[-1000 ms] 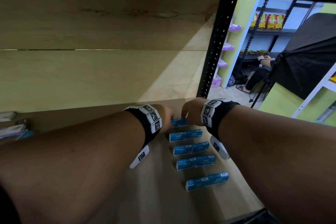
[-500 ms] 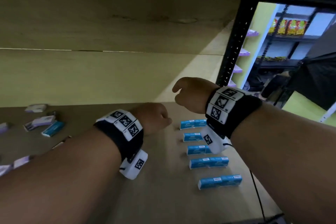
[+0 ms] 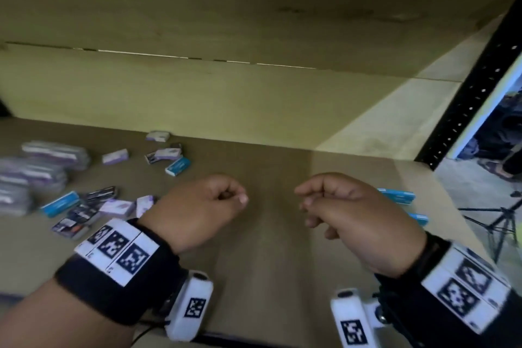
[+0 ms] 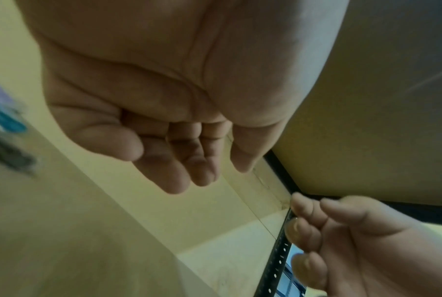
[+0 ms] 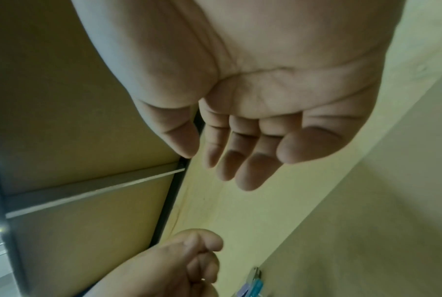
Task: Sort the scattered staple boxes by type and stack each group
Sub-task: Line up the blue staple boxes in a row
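The shelf [image 3: 282, 206] is a wide wooden board inside a black metal rack [image 3: 463, 110], and it carries all the boxes. At the far left stand the stacks of purple boxes [image 3: 42, 167], several packs high; they are blurred, so I cannot count them. Beside them, in the left middle, lies the scattered pile [image 3: 93, 206] where purple, dark and blue boxes are still mixed and lie at different angles. A few more loose boxes lie further back, among them one blue box [image 3: 178, 166] and some purple ones.

At the right side, partly hidden behind the right hand [image 3: 353, 215], two blue boxes [image 3: 398, 195] lie flat in a row, not on top of each other.

The left hand [image 3: 197, 206] hovers above the bare middle of the shelf, its fingers loosely curled, and it holds nothing. The right hand is the same: fingers relaxed and half bent, palm empty, as both wrist views show.

In my judgement the task is around the middle. The purple group looks mostly stacked, and some blue boxes are separated at the right but not stacked. The mixed pile is left to sort, and the dark boxes have no group that I can see.
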